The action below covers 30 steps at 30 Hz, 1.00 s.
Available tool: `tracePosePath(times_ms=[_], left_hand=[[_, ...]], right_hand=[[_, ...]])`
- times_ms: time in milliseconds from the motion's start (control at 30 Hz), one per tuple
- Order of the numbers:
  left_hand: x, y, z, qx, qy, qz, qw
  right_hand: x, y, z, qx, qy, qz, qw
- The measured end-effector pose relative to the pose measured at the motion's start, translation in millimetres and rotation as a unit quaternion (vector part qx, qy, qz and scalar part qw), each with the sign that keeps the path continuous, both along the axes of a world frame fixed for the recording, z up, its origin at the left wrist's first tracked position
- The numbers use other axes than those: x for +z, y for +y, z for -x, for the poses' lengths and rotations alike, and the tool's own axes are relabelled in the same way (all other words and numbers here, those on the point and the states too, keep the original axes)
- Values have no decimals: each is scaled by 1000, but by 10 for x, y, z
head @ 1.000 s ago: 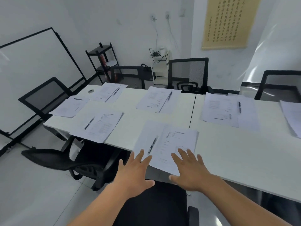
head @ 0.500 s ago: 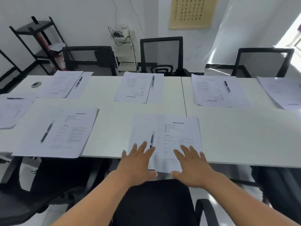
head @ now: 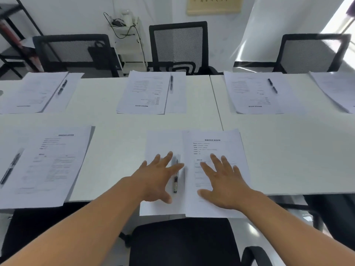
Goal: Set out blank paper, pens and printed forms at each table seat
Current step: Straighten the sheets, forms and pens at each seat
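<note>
At the near table edge a blank sheet [head: 161,143] lies beside a printed form [head: 217,146], both overhanging the edge a little. A black pen [head: 175,181] lies along the seam between them. My left hand [head: 159,179] is spread flat over the blank sheet, its fingers across the pen's upper part. My right hand [head: 222,181] lies flat with spread fingers on the printed form. Other paper sets with pens lie at the near left seat [head: 48,162] and at three far seats [head: 151,93].
The white table [head: 288,150] runs the full width. A black chair seat [head: 182,242] stands right below my hands. Mesh-backed chairs [head: 178,45] line the far side. A small white cabinet with cables [head: 128,35] stands against the wall.
The view has swung round and come closer. Both hands have moved forward from the sheets' near edge onto the papers, the left one now over the pen.
</note>
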<state>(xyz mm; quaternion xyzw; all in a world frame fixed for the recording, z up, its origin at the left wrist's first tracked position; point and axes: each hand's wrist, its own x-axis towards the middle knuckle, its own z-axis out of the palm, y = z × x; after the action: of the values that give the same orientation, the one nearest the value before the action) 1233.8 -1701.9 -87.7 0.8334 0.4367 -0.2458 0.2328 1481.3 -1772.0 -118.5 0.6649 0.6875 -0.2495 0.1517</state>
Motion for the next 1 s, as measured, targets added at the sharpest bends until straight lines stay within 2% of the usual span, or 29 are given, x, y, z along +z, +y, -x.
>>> tracePosePath(times_ms=[367, 1000], left_hand=[[-294, 74, -52, -12, -3, -28, 1000], [-306, 70, -23, 10, -28, -44, 999]], right_hand=[[-131, 157, -128, 3, 10, -3, 1000], [-180, 181, -210, -7, 30, -5, 1000]])
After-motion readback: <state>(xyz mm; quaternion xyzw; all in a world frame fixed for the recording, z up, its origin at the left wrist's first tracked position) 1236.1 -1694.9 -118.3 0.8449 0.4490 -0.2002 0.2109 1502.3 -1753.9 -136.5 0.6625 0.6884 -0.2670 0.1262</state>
